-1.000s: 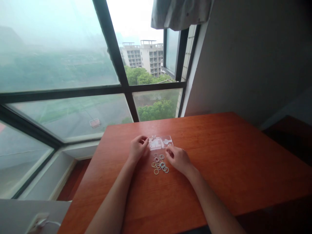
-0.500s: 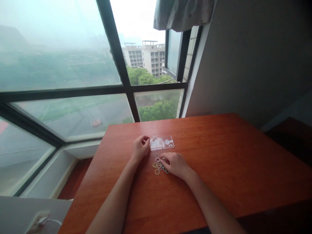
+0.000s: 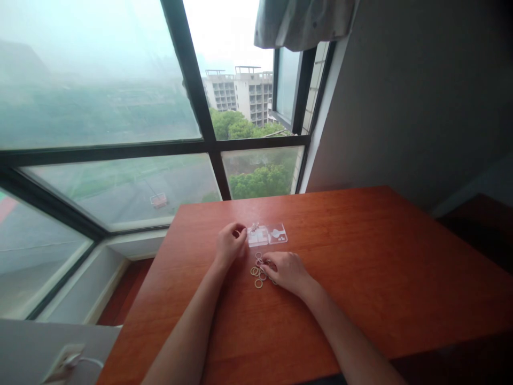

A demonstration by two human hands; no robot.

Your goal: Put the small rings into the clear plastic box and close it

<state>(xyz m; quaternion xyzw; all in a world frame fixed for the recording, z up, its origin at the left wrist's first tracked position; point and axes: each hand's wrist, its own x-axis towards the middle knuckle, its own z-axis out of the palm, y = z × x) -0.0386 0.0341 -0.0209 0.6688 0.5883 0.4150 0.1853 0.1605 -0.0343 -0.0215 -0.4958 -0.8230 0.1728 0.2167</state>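
Observation:
On the wooden table, a small clear plastic box (image 3: 257,236) lies with its lid (image 3: 277,233) folded out to the right; some tiny pale pieces sit at its back. My left hand (image 3: 230,245) is at the box's left side, fingers curled together; a thin, pale edge shows between them, too small to name. Nearer to me is a loose pile of small pastel rings (image 3: 258,283), several of them overlapping. My right hand (image 3: 287,270) reaches over the pile's right part, thumb and forefinger closed at the rings. Whatever lies between those fingertips is hidden, as are some rings under the hand.
The reddish-brown table (image 3: 380,267) extends far to the right. Behind it stand windows with a dark frame (image 3: 256,143), one pane swung outward, with a grey curtain (image 3: 300,24) above. A socket with a white plug (image 3: 72,361) is on the low wall at left.
The right thumb has moved left toward the forefinger over the rings, and the hand now covers more of the pile. My left hand has hardly moved. The view has shifted slightly.

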